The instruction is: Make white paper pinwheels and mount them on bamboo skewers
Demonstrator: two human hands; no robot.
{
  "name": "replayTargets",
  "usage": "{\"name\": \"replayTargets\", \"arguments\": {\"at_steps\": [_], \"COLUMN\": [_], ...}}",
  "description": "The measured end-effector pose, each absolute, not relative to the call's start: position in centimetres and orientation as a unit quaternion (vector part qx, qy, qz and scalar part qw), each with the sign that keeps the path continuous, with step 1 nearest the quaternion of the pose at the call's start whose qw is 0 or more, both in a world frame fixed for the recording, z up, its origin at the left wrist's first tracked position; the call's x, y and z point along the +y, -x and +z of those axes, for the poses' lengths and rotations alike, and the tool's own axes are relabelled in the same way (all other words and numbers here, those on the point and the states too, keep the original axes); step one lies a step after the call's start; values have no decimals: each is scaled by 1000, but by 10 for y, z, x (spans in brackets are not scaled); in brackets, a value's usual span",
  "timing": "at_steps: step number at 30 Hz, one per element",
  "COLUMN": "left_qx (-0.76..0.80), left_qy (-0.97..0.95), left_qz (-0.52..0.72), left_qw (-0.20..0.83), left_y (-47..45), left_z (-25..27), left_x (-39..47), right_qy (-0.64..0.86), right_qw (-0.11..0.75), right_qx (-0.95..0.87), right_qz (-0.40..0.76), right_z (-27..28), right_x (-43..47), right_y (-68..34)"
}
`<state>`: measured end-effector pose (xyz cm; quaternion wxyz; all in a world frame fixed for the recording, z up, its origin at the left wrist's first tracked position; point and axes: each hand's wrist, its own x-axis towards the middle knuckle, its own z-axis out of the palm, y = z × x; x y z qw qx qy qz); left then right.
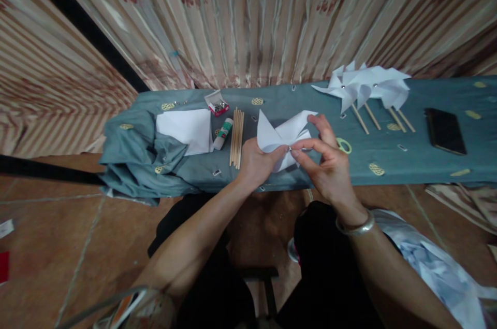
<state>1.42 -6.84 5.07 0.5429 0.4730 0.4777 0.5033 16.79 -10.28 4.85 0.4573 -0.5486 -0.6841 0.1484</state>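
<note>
L hand (pixel 257 162) grips white folded-paper pinwheel (pixel 286 133), R hand (pixel 329 164) pinches it nr ctr, thin tan wooden sticks (pixel 236 136) at its 9 o'clk

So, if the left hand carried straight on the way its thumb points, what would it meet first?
Most likely the right hand, whose fingers are just ahead of the left hand's thumb at the middle of the folded white paper. Any small gap in depth is hard to judge.
</note>
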Motion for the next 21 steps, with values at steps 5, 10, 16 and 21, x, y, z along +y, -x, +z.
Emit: {"name": "replayTargets", "arguments": {"at_steps": [5, 10, 16, 21], "left_qx": [483, 486, 509, 504], "left_qy": [-485, -496, -523, -537], "left_qz": [499, 497, 479, 473], "left_qw": [532, 521, 488, 484], "left_y": [-14, -14, -13, -12], "left_z": [49, 51, 56, 53], "left_x": [-68, -69, -70, -71], "right_qy": [547, 546, 553, 560], "right_qw": [460, 455, 441, 434], "right_qx": [-683, -686, -689, -690], "right_qz": [152, 155, 154, 149], "right_z": [48, 49, 47, 44], "right_x": [-103, -102, -102, -102], "right_y": [-168, -168, -170, -170]}}
